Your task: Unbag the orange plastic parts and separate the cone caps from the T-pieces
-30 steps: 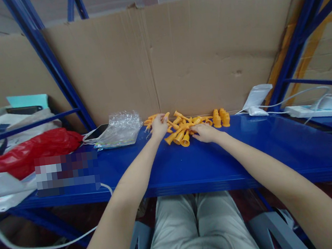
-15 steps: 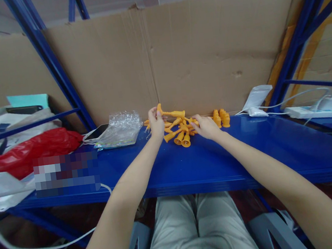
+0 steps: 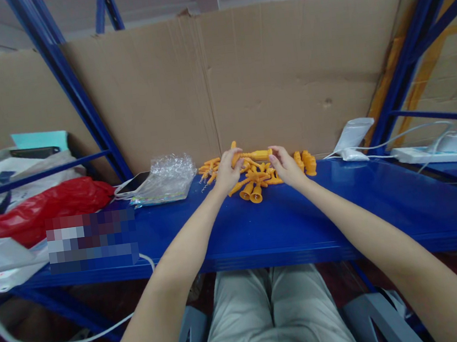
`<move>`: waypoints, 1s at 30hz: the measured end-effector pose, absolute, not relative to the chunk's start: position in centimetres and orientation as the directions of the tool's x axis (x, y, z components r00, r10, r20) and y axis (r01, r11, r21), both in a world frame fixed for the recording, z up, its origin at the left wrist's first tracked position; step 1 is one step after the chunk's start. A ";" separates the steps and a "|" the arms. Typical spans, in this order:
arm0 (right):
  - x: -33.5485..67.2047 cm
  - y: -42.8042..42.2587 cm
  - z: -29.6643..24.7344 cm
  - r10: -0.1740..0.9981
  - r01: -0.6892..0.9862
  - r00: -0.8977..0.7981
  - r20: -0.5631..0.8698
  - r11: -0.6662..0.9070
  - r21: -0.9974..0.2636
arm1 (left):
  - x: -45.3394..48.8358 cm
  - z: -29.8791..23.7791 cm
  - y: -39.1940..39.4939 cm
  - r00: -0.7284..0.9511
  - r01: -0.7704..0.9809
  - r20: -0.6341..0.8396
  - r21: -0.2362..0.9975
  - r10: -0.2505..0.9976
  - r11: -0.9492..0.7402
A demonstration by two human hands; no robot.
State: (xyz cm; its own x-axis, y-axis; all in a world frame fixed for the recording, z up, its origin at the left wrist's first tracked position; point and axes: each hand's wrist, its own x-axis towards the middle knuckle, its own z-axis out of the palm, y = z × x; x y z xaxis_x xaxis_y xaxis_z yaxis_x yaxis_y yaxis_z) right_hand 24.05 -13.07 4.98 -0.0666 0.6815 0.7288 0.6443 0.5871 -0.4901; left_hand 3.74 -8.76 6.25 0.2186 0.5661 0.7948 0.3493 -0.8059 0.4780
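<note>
My left hand is closed on the T-shaped handle end of an orange plastic corkscrew, which lies level just above a pile. At its wider, flared end, my right hand pinches it between thumb and fingers. Beneath both hands spreads a heap of similar orange corkscrews, some with bell-shaped ends facing me. Left of the heap, orange handle pieces with bare metal spirals lie partly behind my left hand. Several orange bell-shaped sleeves stand together right of my right hand.
The blue shelf top backs onto a cardboard panel. Clear plastic packaging and a phone lie to the left, near a red plastic bag. White cables and a power strip are at the right.
My right hand has left the heap and moved up to the corkscrew's flared end. My left hand has shifted right, turning the handle, and the corkscrew has moved right with it.
</note>
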 end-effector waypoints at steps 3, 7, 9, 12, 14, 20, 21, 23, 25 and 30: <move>24.0 -13.0 5.0 0.665 0.639 -0.123 0.737 0.621 -0.454 | 2.9 6.4 -8.7 0.276 0.466 0.823 0.338 0.497 -0.818; 24.1 -13.2 5.1 0.618 0.687 -0.220 0.754 0.647 -0.330 | 2.2 6.4 -8.4 0.274 0.552 0.808 0.312 0.522 -0.773; 24.2 -13.5 5.3 0.597 0.709 -0.269 0.756 0.654 -0.264 | 2.2 6.4 -8.4 0.269 0.562 0.808 0.311 0.525 -0.767; 24.5 -14.1 5.7 0.577 0.733 -0.319 0.752 0.653 -0.191 | 2.3 6.4 -8.6 0.252 0.565 0.812 0.318 0.526 -0.761; 24.7 -14.4 6.0 0.565 0.746 -0.324 0.759 0.646 -0.163 | 2.5 6.5 -8.8 0.237 0.569 0.814 0.327 0.531 -0.755; 24.9 -14.6 6.3 0.569 0.752 -0.287 0.770 0.632 -0.187 | 2.8 6.6 -9.5 0.212 0.579 0.827 0.323 0.521 -0.749; 25.0 -14.5 6.2 0.582 0.749 -0.267 0.768 0.627 -0.215 | 2.9 6.6 -9.6 0.209 0.580 0.832 0.318 0.515 -0.750; 25.0 -14.2 6.0 0.609 0.736 -0.228 0.760 0.619 -0.275 | 3.0 6.5 -9.7 0.214 0.575 0.840 0.304 0.499 -0.759; 24.9 -13.8 5.9 0.621 0.724 -0.208 0.756 0.617 -0.307 | 3.1 6.4 -9.7 0.228 0.564 0.844 0.291 0.485 -0.773; 24.7 -13.3 5.8 0.608 0.757 -0.224 0.762 0.601 -0.257 | 3.1 6.3 -9.7 0.230 0.556 0.837 0.306 0.497 -0.773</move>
